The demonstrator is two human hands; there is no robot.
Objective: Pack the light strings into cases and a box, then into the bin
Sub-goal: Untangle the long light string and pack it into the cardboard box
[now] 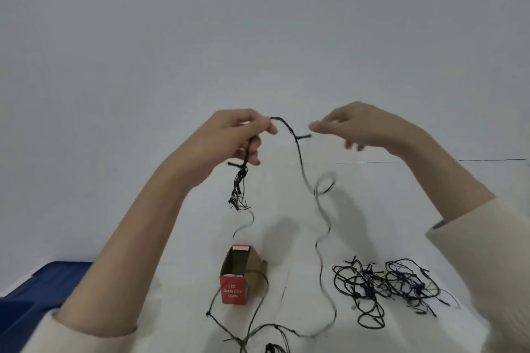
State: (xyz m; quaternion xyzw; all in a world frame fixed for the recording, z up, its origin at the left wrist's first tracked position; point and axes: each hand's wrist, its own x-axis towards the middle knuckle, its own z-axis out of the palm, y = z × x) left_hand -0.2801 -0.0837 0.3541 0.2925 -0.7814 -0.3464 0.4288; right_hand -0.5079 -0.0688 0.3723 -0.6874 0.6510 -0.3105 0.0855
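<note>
My left hand [238, 135] is raised above the table and pinches a dark light string [299, 157], with a gathered bunch of its loops hanging below the fist. From the fingers the string arcs right, then drops in curves to the white table [401, 209]. My right hand [364, 129] hovers just right of the arc, blurred, fingers apart, holding nothing. A small red and brown cardboard box [239, 275], printed "LED Decorative Lights", stands open-topped on the table below my hands. A tangled pile of dark light string [393, 286] lies to its right.
A blue bin [37, 289] sits at the lower left, beside the table edge and partly behind my left forearm. More string runs past the box toward the bottom edge of the view. A plain pale wall fills the background.
</note>
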